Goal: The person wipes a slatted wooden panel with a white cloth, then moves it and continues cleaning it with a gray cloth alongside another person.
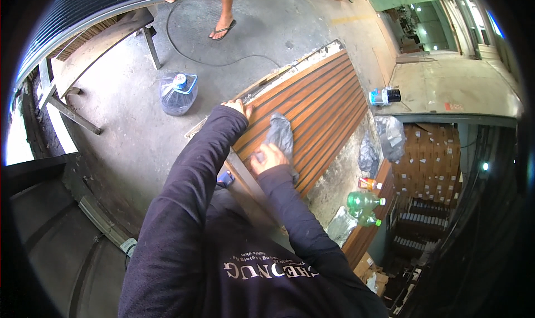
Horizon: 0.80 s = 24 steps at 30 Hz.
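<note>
Brown cartons (429, 162) stacked at right, 2 green bottles (363, 206) w/ labels nr slatted panel (317, 112).

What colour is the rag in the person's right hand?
The rag is dark grey, seen in the head view, pressed by the right hand on the slatted wooden panel.

Both arms are extended forward: left hand (238, 107) curled in a grip, right hand (267, 157) pressed flat.

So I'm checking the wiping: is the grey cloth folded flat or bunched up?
Bunched. The grey cloth lies crumpled on the slatted wooden panel, its near end under the right hand.
</note>
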Tool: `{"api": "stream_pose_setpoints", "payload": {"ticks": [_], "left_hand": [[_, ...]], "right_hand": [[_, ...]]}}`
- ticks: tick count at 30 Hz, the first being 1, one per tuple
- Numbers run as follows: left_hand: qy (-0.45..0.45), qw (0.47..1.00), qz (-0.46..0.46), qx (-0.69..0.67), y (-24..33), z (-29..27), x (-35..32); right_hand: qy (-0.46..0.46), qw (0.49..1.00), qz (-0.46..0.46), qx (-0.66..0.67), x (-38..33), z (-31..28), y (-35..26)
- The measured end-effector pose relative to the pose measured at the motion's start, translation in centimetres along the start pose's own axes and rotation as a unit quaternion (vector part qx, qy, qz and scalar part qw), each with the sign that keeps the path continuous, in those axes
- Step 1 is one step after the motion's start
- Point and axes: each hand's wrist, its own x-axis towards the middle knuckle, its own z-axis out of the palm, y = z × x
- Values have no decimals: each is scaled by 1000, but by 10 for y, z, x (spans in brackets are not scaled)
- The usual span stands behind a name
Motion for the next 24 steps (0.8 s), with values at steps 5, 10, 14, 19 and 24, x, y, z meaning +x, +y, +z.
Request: {"api": "stream_pose_setpoints", "payload": {"ticks": [5,10,14,19,24], "left_hand": [[-7,1000,-6,-15,3,-6,-2],[16,1000,4,14,0,5,0],[12,1000,6,-1,7,-2,0],[30,999,8,22,3,-2,-4],[15,1000,8,9,4,-1,-2]], "right_hand": [[2,998,-58,-10,-7,-4,-5],[29,995,-90,-43,13,-6,12],[-20,990,-127,-50,14,-14,14],[-77,986,-142,-47,14,-9,9],[-41,987,-151,-35,19,-14,11]]}}
